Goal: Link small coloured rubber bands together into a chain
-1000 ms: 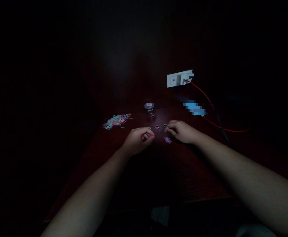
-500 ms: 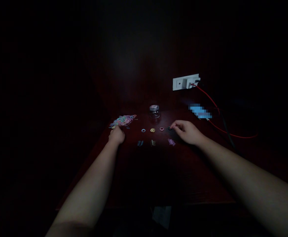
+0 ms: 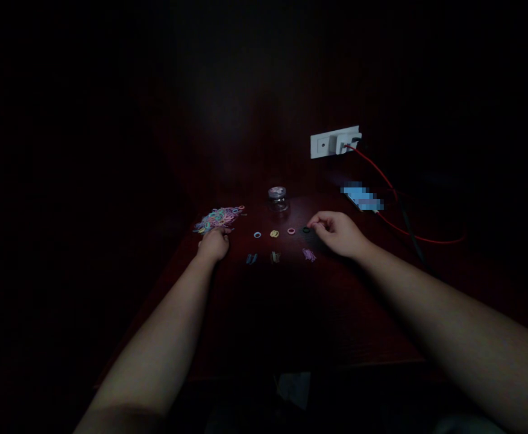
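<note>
My left hand point(image 3: 214, 244) rests at the near edge of a mixed pile of colourful bands and clips point(image 3: 221, 218); whether its fingers hold anything is hidden. My right hand point(image 3: 336, 232) has thumb and forefinger close together beside a dark green ring point(image 3: 306, 229) lying on the table. Left of that ring, in a row, lie a pink ring point(image 3: 291, 231), some yellow rings point(image 3: 274, 234) and a light blue ring point(image 3: 257, 235). Nearer me are small groups of blue pieces point(image 3: 251, 258), yellowish pieces point(image 3: 275, 257) and purple pieces point(image 3: 309, 255).
A clear lidded jar point(image 3: 277, 199) stands behind the rings on the dark red table point(image 3: 264, 319). At the right lies a phone point(image 3: 362, 198) with a red cable point(image 3: 399, 231) running from it. A white socket plate point(image 3: 322, 146) with a plug is behind.
The whole view has shifted slightly, so things appear a little higher and further left. My right fingers have drawn back slightly from the dark green ring, and my left fingers reach more to the right.
</note>
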### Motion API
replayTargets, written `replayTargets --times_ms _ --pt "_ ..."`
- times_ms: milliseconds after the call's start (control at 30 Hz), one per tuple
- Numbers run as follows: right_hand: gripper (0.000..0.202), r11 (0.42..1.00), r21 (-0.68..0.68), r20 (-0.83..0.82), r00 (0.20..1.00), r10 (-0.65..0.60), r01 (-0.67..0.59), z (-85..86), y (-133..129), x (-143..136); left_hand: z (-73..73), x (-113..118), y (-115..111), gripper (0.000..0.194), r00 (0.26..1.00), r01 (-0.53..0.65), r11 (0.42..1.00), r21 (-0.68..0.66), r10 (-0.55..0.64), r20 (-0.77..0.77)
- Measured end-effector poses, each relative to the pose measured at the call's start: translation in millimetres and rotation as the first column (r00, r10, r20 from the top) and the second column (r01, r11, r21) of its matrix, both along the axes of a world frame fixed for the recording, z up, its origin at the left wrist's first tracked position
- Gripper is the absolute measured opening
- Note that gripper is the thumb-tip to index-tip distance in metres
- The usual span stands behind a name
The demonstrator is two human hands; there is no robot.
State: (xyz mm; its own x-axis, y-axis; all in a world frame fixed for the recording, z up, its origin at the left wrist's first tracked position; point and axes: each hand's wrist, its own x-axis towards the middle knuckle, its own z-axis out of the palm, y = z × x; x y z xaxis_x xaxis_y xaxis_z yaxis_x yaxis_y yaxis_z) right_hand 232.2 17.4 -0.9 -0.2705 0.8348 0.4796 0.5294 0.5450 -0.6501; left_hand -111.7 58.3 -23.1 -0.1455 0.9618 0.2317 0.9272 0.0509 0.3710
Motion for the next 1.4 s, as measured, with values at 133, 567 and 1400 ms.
replayTargets --times_ms 133,567,1400 --pt "0.02 1.0 0.004 -0.025 1.0 0.014 -0.014 -0.1 0.2 -0.6 6.8 1.5 -4.7 0.026 1.0 0.009 1.0 0.016 -0.009 0.016" --pt "0.017 0.984 -0.062 -0.072 0.984 0.161 -0.165 -7.6 -11.9 -19.3 33.0 66.8 -51.5 0.013 0.902 0.355 0.854 0.38 -0.42 0.1" --pt "0.01 0.944 0.016 0.018 0.944 0.328 -0.328 2.4 -21.7 -24.3 41.0 107.8 -81.4 0.012 0.672 0.685 0.622 0.379 -0.74 0.001"
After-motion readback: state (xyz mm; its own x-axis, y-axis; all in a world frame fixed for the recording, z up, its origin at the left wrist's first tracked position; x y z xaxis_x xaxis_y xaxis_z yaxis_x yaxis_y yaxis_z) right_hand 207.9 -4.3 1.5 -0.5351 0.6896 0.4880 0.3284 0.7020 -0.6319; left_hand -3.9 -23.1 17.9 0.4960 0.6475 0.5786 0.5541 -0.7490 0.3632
